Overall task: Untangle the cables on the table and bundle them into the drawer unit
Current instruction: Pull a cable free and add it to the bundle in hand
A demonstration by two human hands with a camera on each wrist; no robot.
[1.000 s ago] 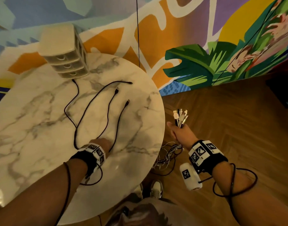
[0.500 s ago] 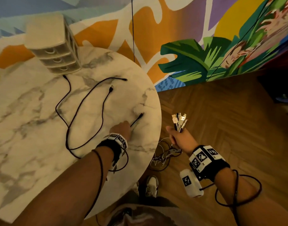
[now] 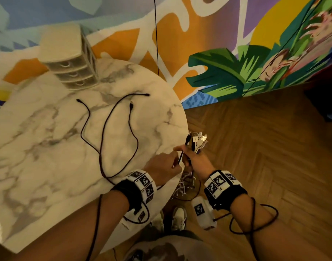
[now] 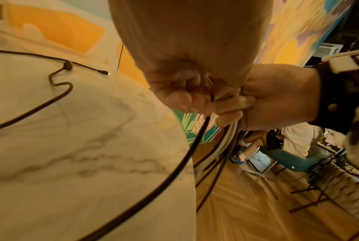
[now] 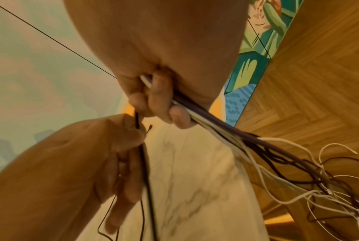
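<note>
My right hand grips a bundle of white and dark cables just off the table's right edge. Their plugs stick up above the fist. The tails hang in a tangle below the rim. My left hand pinches the end of one black cable and holds it against the right hand's fingers. That cable trails back onto the marble table, where other black cables lie in loose curves. The beige drawer unit stands at the table's far side, its drawers shut.
A painted mural wall runs behind the table. Wooden herringbone floor lies to the right. A thin dark line hangs down in front of the wall. My shoes show under the table rim. A seated person and chairs are farther off.
My left hand has moved right, from the table's middle to its right edge, bringing one black cable's end up to the right hand. The right hand has kept hold of its bundle.
</note>
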